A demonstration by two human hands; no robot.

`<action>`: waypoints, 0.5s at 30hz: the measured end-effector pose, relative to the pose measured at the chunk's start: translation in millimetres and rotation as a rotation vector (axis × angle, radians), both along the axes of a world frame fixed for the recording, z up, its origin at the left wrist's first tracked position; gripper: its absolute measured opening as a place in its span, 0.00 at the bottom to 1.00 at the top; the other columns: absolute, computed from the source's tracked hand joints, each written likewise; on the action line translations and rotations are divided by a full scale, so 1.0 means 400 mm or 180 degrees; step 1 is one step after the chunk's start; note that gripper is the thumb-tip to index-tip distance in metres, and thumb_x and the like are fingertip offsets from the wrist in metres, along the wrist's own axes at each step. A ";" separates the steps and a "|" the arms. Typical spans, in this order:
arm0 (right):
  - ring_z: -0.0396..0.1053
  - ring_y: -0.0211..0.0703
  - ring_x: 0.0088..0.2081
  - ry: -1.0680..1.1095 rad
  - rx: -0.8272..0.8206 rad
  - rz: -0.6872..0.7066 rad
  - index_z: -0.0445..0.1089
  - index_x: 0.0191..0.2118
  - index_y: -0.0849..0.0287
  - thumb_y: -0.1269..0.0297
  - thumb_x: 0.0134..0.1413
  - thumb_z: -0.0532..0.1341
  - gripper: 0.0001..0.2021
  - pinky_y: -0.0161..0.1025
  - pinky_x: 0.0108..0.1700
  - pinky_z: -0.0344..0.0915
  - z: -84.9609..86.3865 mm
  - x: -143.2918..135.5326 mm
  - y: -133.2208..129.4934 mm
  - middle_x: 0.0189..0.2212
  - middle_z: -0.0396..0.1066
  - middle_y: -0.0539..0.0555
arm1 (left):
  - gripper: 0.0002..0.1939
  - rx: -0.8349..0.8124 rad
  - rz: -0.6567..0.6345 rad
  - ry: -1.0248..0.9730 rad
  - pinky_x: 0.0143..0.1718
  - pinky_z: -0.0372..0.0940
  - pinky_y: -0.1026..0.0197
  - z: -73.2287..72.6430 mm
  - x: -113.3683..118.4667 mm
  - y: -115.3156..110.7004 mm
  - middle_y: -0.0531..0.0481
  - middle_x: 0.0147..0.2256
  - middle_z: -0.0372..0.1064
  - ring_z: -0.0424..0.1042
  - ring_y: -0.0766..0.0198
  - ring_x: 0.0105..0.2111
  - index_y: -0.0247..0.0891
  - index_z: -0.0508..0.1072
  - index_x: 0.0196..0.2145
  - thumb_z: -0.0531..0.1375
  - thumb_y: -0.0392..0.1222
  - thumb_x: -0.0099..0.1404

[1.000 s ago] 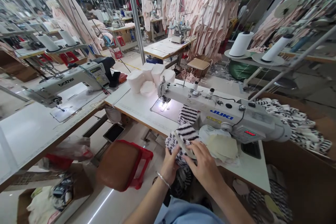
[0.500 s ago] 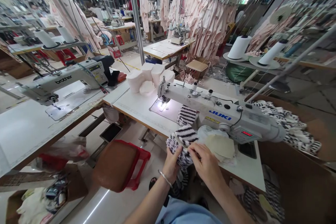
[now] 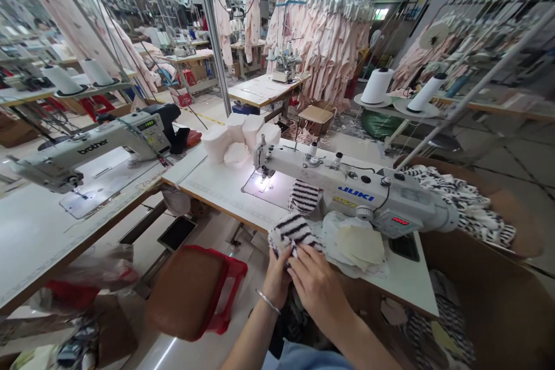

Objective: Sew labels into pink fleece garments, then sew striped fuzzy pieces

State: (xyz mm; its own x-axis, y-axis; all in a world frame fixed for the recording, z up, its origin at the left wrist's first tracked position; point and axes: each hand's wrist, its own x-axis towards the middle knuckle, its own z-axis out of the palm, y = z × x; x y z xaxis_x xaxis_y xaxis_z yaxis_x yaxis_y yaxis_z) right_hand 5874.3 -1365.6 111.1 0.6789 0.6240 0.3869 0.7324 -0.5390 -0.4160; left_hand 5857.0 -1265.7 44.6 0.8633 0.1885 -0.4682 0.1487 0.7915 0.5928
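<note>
A fuzzy black-and-white striped fabric piece (image 3: 295, 230) is held at the front edge of the sewing table. My left hand (image 3: 277, 272), with a bangle on the wrist, pinches its lower left side. Close beside it, my right hand (image 3: 313, 274) has its fingers closed on the lower right side of the same piece. Another striped piece (image 3: 304, 196) lies just behind, by the JUKI sewing machine (image 3: 342, 182). To the right of my hands, cream fabric pieces (image 3: 361, 244) rest on the tabletop.
White padded pieces (image 3: 236, 137) stand at the table's back left. A brother machine (image 3: 99, 144) is on the left table. A brown stool (image 3: 188, 289) stands at lower left. Striped fabric fills a carton (image 3: 468, 202) on the right. Thread cones (image 3: 378, 87) stand behind.
My hands have come closer together on the striped piece, whose patterned lower part is now mostly covered. The whole view has shifted slightly.
</note>
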 end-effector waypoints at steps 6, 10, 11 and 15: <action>0.54 0.49 0.60 -0.0063 -0.0028 -0.0023 0.63 0.54 0.60 0.68 0.64 0.48 0.16 0.52 0.56 0.60 -0.009 0.111 0.046 0.57 0.59 0.60 | 0.31 0.0441 -0.0261 0.0039 0.41 0.67 0.59 -0.029 0.107 0.177 0.46 0.53 0.64 0.66 0.54 0.50 0.44 0.60 0.53 0.65 0.45 0.53; 0.48 0.51 0.62 -0.0120 -0.0271 0.0011 0.61 0.56 0.60 0.67 0.62 0.52 0.18 0.52 0.58 0.58 -0.048 0.202 0.101 0.61 0.54 0.58 | 0.28 0.0662 -0.0774 -0.0144 0.36 0.67 0.60 -0.030 0.238 0.290 0.44 0.46 0.68 0.70 0.56 0.42 0.38 0.65 0.49 0.66 0.45 0.51; 0.46 0.51 0.63 -0.0143 -0.0318 -0.0029 0.61 0.56 0.60 0.68 0.62 0.52 0.18 0.52 0.59 0.57 -0.059 0.216 0.116 0.61 0.52 0.58 | 0.27 0.0710 -0.0893 -0.0200 0.36 0.67 0.60 -0.029 0.271 0.309 0.44 0.45 0.69 0.71 0.57 0.41 0.38 0.65 0.48 0.67 0.44 0.51; 0.41 0.55 0.64 -0.0230 -0.0435 -0.0385 0.60 0.58 0.63 0.69 0.60 0.54 0.20 0.56 0.61 0.51 -0.099 0.252 0.162 0.63 0.47 0.60 | 0.23 0.0901 -0.1294 -0.0387 0.32 0.66 0.63 -0.036 0.382 0.351 0.45 0.43 0.69 0.71 0.63 0.36 0.36 0.66 0.49 0.64 0.41 0.57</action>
